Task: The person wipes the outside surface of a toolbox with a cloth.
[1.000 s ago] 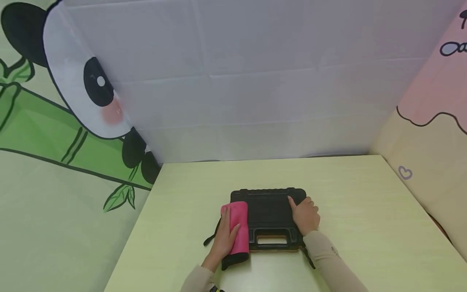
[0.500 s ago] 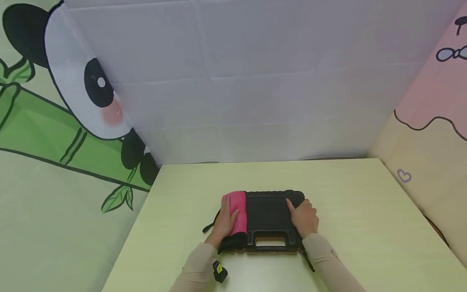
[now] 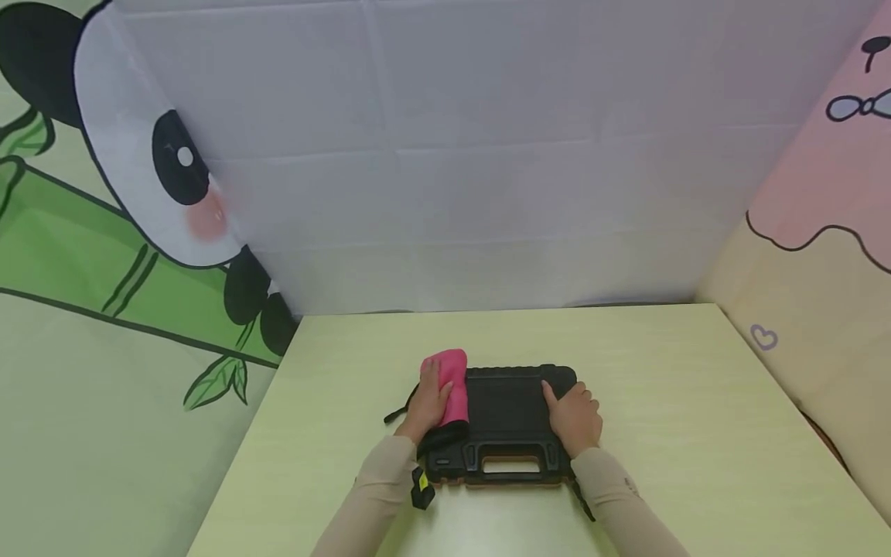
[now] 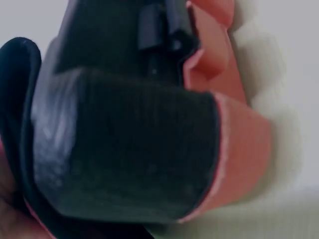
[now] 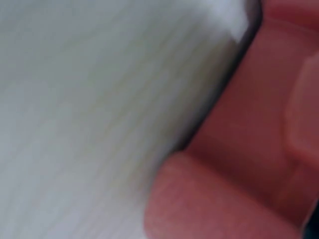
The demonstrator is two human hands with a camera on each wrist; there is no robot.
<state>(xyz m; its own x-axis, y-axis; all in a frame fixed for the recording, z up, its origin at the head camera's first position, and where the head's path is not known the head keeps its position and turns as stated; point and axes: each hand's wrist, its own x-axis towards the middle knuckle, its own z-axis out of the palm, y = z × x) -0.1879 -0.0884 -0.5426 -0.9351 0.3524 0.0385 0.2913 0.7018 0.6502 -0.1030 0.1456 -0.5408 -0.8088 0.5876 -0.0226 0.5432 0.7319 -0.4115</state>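
Note:
A black hard plastic case [image 3: 511, 406] with a carrying handle lies flat on the table, its orange-red underside showing in the left wrist view. Over its left end sits a pink cloth [image 3: 455, 387] with a black border. My left hand [image 3: 429, 404] holds this cloth against the case, thumb lying across it. In the left wrist view the curled black border [image 4: 22, 99] of the cloth shows beside the hand. At the right end my right hand [image 3: 576, 419] grips the case, thumb on top and fingers over the side edge.
A pale wood-grain table [image 3: 661, 371] supports the case. Behind it rises a white sheet wall [image 3: 487, 193], with a panda print [image 3: 160, 193] on the left and a pink printed panel [image 3: 828, 170] on the right. A small black block with a yellow patch [image 3: 422, 489] hangs by my left wrist.
My left hand has pushed the pink cloth away from me along the case's left end, from the front edge to the far edge. The right hand keeps its grip.

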